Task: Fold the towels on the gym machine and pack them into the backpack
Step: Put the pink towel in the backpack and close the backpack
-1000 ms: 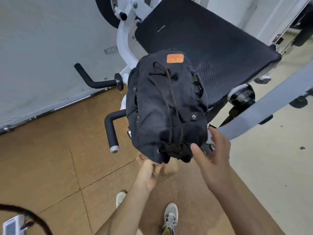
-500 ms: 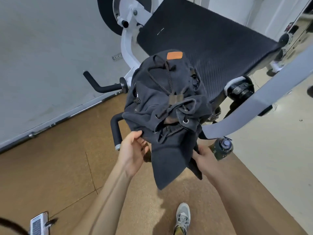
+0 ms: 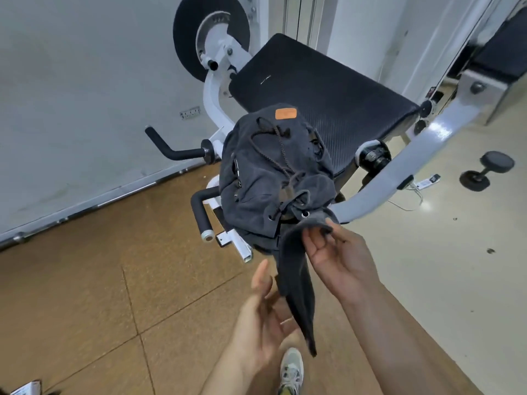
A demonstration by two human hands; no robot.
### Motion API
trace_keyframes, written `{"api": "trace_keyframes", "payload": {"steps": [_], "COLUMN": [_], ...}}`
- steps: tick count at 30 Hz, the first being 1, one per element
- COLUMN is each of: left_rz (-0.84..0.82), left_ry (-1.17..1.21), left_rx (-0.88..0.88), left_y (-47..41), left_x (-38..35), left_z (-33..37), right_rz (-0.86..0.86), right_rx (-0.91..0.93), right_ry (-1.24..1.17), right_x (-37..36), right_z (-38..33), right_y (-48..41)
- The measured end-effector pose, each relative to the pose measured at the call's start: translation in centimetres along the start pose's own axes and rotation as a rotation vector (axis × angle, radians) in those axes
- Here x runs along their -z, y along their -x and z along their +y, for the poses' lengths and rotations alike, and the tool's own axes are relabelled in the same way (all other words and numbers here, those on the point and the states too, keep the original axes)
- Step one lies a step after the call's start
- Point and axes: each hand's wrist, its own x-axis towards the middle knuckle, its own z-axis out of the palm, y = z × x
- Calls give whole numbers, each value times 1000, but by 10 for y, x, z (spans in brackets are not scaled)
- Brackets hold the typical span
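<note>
The backpack sits on the near edge of the padded surface of the gym machine, with two handle bars to its left. Its flap hangs toward me, my right hand at its top and my left hand lower, left of it. A dumbbell lies on the floor far right.

The left hand is blurred, so whether it touches the hanging flap cannot be told. The flap covers part of its palm. The right hand pinches the flap's edge, which hides some fingertips. The backpack has a gathered mouth that conceals its inside, and it covers the near end of the seat pad. Print on the orange patch is too small to read. A shoe and a white object are cut off by the bottom edge.
</note>
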Motion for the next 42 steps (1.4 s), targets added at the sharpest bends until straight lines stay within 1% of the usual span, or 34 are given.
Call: {"api": "trace_keyframes", "payload": {"steps": [3,4,5,8,9,10,11,13,14,15,16,17,18,20,21,22,23,24,26,27,28,29,30,32,34,35,36,37,39,40,41,42], "left_rz": [-94,-140,-156,-250,-282,-306,-297,-161,-80,-3,71,170,265,436,502,530,501,441,305,284,291,316,334,307,211,190,222,315,582,656,662,627], "left_ry": [115,108,76,-63,-98,-167,-305,-731,-922,-1041,-1109,-1196,-1310,-1610,-1742,-1803,-1798,-1721,-1431,-1320,-1246,-1189,-1136,-1048,-937,-868,-815,-780,-768,-790,-830,-881], "left_rx": [-45,-61,-83,-221,-246,-281,-326,-469,-550,-598,-640,-704,-776,-914,-959,-981,-980,-968,-924,-905,-884,-851,-807,-691,-528,-472,-458,-475,-507,-487,-452,-402], "left_y": [17,23,26,41,42,42,39,31,27,20,14,4,-6,-24,-36,-47,-61,-74,-96,-103,-108,-114,-119,-122,-121,-121,-122,-126,-136,-141,-146,-151], "left_x": [6,7,10,10,10,7,5,-8,-19,-29,-41,-49,-58,-78,-88,-98,-105,-112,-117,-118,-118,-117,-115,-107,-95,-87,-78,-68,-50,-43,-38,-34], "left_z": [34,42,48,66,74,81,88,99,105,112,120,130,142,167,176,182,187,189,187,184,181,179,177,179,185,188,191,194,195,192,187,181], "right_rz": [2,13,11,-20,-18,10,28,51,54,63,95,155,233,381,405,375,279,144,-172,-355,-514,-627,-697,-742,-755,-763,-765,-760,-740,-721,-700,-680], "right_rx": [67,90,119,202,225,255,278,270,252,248,261,319,422,697,818,903,980,1053,1182,1197,1147,1048,955,796,692,658,629,611,582,576,583,604], "right_ry": [-22,-5,21,124,99,38,-33,-81,-40,29,138,294,531,1090,1313,1465,1573,1673,1935,2047,2139,2213,2264,2259,2249,2278,2317,2356,2436,2461,2471,2471], "right_x": [-16,-19,-20,-25,-24,-23,-23,-25,-30,-34,-38,-40,-43,-50,-57,-66,-75,-87,-114,-121,-127,-128,-128,-125,-122,-120,-118,-117,-115,-115,-115,-115], "right_z": [2,2,1,-10,-17,-25,-34,-53,-60,-67,-72,-80,-89,-110,-120,-127,-131,-127,-101,-87,-71,-59,-50,-44,-44,-43,-42,-40,-37,-35,-32,-30], "right_y": [8,11,15,25,23,22,20,14,12,5,-4,-15,-26,-51,-61,-68,-77,-84,-91,-100,-108,-119,-129,-145,-159,-165,-170,-174,-181,-183,-185,-184]}}
